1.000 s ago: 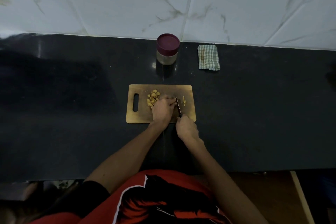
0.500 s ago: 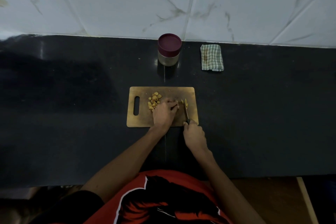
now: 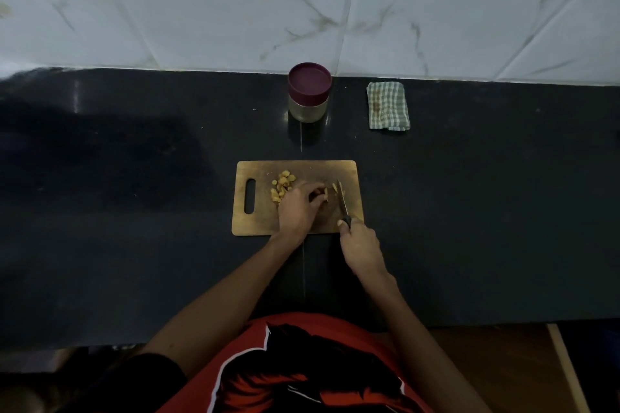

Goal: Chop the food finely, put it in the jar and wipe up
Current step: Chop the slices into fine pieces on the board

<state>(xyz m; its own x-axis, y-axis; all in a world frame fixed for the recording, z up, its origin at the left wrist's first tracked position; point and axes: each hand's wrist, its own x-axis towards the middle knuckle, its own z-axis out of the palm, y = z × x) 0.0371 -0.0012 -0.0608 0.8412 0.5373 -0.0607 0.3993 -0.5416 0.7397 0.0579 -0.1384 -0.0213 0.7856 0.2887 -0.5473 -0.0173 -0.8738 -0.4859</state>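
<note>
You get a dim, soft picture: counter [image 3: 469, 211] nearly black, heavy shadow at its left end, faint glare by the jar [image 3: 309, 92], wide-angle bending at frame edges.

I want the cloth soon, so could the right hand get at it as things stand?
Probably yes: the counter between right hand and cloth looks bare, but the hand grips the knife.

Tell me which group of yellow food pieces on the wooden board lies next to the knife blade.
The small cluster of yellow slivers beside the knife blade; the larger heap of yellow chunks lies left of the left hand.
</note>
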